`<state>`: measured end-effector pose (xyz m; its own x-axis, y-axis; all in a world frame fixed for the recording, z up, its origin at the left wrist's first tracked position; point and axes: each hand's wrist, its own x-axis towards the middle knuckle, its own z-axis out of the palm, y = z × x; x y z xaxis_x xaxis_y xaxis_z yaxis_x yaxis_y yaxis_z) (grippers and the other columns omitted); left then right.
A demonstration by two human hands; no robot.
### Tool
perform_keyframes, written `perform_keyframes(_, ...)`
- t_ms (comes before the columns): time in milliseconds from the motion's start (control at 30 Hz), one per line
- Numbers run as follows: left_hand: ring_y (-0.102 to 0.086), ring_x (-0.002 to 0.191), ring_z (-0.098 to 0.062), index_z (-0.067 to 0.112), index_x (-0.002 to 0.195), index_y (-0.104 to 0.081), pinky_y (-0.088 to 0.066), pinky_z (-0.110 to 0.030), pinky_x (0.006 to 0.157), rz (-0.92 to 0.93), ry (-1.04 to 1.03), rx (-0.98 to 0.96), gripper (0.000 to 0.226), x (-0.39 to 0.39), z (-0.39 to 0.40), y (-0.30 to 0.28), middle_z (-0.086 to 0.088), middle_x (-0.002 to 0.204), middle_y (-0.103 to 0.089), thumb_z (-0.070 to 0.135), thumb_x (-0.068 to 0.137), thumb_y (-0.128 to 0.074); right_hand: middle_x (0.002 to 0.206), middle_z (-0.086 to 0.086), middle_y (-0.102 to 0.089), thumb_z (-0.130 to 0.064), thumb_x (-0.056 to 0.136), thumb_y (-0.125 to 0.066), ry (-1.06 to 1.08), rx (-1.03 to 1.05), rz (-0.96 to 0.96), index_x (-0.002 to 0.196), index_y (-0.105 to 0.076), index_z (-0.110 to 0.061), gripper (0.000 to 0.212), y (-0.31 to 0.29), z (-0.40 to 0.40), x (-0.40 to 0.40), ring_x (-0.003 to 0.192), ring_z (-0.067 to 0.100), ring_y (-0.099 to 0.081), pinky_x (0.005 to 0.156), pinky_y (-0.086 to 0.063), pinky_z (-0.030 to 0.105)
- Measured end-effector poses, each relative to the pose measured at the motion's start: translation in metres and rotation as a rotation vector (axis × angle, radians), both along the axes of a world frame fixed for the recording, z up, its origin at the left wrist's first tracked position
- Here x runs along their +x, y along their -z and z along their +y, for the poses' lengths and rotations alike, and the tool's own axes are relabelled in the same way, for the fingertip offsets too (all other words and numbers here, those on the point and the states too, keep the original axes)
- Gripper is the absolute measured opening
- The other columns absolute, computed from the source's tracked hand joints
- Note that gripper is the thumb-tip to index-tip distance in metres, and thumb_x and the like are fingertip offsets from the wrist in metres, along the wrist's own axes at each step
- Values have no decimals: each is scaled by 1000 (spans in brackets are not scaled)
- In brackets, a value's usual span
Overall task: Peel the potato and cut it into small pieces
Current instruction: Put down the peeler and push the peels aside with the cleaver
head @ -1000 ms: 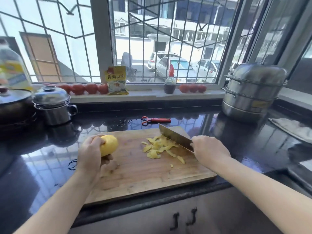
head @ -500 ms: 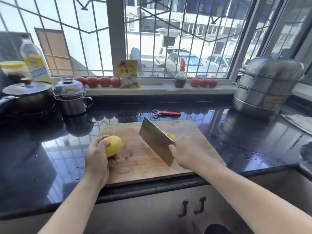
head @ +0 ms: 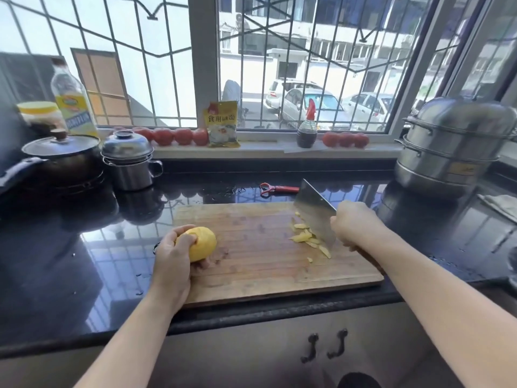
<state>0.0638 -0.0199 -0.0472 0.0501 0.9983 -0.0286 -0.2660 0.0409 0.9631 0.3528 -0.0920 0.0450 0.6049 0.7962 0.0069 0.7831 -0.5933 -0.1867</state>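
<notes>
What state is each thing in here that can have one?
Potato: peeled, whole, gripped by left hand.
Cleaver: gripped by right hand, edge down among the peels.
Peeler: lying unused behind the board.
Small steel pot: lid on.
Black pan: lid on.
Steamer: lid on.

Glossy black countertop (head: 70,264) mirrors the window, matt grained wooden board (head: 260,264) on it, brushed steel cleaver (head: 314,214), shiny metal steamer (head: 453,147).
</notes>
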Motion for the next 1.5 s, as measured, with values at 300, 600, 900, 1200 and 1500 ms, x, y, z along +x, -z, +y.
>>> perform_keyframes(300,-52,53,-23,9,116,-61,-45,-27,41,-7,6,-5,21,0,3,3,-16,98,-60,9,102,-47,81,6,-60,-23,96,-49,-153,3,11,100,-59,-13,15,27,-8,-28,64,23,-67,57,-62,37)
perform_keyframes(600,-54,52,-24,13,114,-62,-43,-29,43,57,12,6,19,1,5,5,-19,103,-62,11,102,-48,76,6,-63,-25,102,-47,-206,17,-2,91,-59,-14,20,9,-33,6,53,20,-67,48,-56,30)
perform_keyframes(900,-62,55,-23,22,117,-64,-45,-31,44,317,56,82,21,7,4,6,-13,105,-65,15,99,-56,79,-2,-60,-34,104,-49,-291,-10,-64,81,-55,-23,26,24,-46,23,72,20,-56,61,-41,31)
perform_keyframes(1200,-68,55,-27,25,112,-66,-54,-35,50,429,178,-15,11,24,20,-7,-18,108,-69,22,103,-60,70,12,-67,-18,100,-50,-238,170,321,75,-59,-6,29,15,-29,26,47,23,-62,45,-53,32)
perform_keyframes(1500,-62,57,-26,20,112,-61,-49,-31,47,391,80,-111,15,5,31,-27,-24,115,-65,14,103,-51,65,10,-57,-17,102,-49,-446,47,726,78,-55,-5,27,57,-5,-63,42,17,-56,37,-45,27)
